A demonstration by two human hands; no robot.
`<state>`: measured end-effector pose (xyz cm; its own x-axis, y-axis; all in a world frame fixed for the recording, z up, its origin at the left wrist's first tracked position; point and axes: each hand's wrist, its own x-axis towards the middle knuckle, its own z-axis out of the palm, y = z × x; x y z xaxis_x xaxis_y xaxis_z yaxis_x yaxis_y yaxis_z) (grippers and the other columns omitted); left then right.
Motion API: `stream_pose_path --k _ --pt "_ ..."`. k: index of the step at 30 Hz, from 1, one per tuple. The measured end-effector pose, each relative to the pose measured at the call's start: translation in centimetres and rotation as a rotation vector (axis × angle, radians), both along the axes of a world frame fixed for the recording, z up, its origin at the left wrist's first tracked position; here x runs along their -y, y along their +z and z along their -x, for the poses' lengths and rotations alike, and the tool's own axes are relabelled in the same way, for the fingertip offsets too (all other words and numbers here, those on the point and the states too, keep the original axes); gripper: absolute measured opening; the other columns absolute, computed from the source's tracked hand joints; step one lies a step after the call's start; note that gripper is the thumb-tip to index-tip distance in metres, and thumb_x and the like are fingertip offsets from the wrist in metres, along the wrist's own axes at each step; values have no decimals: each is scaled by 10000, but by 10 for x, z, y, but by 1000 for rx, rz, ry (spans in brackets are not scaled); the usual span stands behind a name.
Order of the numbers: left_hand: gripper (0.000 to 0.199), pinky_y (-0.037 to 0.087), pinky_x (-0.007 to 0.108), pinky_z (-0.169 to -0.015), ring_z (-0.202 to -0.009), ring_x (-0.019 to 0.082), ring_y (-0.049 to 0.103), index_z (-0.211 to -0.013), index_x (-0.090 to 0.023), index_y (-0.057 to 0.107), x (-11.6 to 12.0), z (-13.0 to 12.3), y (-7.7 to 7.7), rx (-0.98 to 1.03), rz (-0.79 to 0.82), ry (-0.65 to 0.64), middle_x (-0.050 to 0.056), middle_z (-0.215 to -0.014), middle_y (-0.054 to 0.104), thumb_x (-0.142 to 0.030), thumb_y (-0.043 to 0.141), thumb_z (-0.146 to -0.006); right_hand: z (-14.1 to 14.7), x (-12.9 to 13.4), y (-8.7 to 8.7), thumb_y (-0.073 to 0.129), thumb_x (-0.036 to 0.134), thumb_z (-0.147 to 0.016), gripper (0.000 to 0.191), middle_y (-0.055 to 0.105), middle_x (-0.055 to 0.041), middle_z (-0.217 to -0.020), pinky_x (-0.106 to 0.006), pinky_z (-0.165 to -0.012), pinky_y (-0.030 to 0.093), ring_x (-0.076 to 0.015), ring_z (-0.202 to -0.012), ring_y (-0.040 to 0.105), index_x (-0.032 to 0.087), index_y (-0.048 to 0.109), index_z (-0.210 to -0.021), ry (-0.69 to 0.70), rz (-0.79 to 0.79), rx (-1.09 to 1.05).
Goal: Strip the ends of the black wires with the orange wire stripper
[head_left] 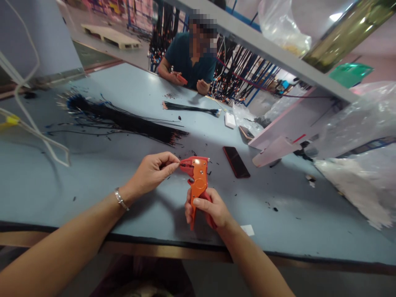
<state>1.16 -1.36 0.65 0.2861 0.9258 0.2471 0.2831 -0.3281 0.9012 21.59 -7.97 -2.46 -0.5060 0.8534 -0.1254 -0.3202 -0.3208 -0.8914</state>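
My right hand is wrapped round the handles of an orange and red wire stripper, which stands upright over the table with its jaws facing left. At those jaws, my left hand has thumb and forefinger pinched together. Whatever lies between these fingertips is too small to make out. Behind my hands, a thick bundle of black wires lies across the table, with stripped or copper-coloured ends towards the right.
Across the table sits a person holding a red tool. A smaller wire bundle, a white box and a phone lie nearby. Plastic bags are on the right; white cables hang at left.
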Motion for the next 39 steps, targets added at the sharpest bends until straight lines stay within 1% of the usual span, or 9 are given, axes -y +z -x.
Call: stream_pose_path --k 8,17,21,23,28,31,34,36,39 --pt "255 341 206 -531 -569 104 426 -800 -136 653 2 1 -1 -48 -49 5 -18 -624 534 -362 538 -835 1 0 -4 751 380 -771 312 635 -17 -621 -228 -394 518 -139 -463 617 117 593 -821 -22 -14 28" --pt "231 349 200 -529 -554 96 423 -800 -132 636 5 -2 -1 -59 -99 23 -26 -616 529 -322 511 -841 4 2 -5 738 423 -774 337 622 -12 -573 -227 -364 511 -132 -422 593 127 578 -753 -33 -51 47" --pt "224 348 201 -524 -542 95 419 -795 -142 628 5 -2 -2 -68 -110 27 -34 -605 523 -327 509 -838 5 2 -6 727 427 -782 355 568 19 -491 -173 -310 427 -98 -345 526 141 539 -686 -91 -61 78" --pt "225 350 202 -521 -536 96 418 -783 -146 622 4 -3 -3 -67 -101 37 -37 -596 518 -336 513 -833 6 1 -7 726 429 -779 357 556 28 -471 -160 -298 397 -89 -324 507 144 531 -687 -112 -60 83" --pt "245 346 205 -512 -536 100 424 -759 -146 621 0 -5 -5 -61 -75 71 -29 -595 525 -358 517 -824 4 -3 -6 744 395 -755 318 631 -8 -564 -207 -350 475 -132 -401 591 130 574 -794 -74 -17 29" --pt "253 346 207 -511 -539 105 427 -771 -149 632 -3 -3 -5 -72 -61 143 -24 -596 538 -378 534 -818 -4 -6 0 733 357 -760 281 635 -1 -612 -224 -362 485 -146 -445 614 138 584 -851 -171 14 -58" --pt "258 347 208 -515 -543 106 428 -767 -152 633 -4 -2 -6 -73 -40 196 -21 -599 540 -392 548 -810 -12 -11 6 717 321 -766 241 626 10 -635 -245 -461 523 -145 -506 632 148 594 -879 -283 21 -130" --pt "265 344 207 -513 -542 107 427 -767 -152 634 -5 -2 -6 -73 -24 192 -22 -595 534 -399 548 -811 -14 -13 7 710 309 -761 244 645 -6 -697 -285 -544 551 -167 -583 659 151 601 -912 -281 32 -152" --pt "276 349 209 -522 -556 110 436 -764 -153 637 -4 -3 -6 -79 -11 181 -18 -605 544 -411 553 -811 -12 -12 6 704 305 -755 288 671 -40 -814 -335 -619 562 -208 -686 685 147 608 -976 -220 25 -132"
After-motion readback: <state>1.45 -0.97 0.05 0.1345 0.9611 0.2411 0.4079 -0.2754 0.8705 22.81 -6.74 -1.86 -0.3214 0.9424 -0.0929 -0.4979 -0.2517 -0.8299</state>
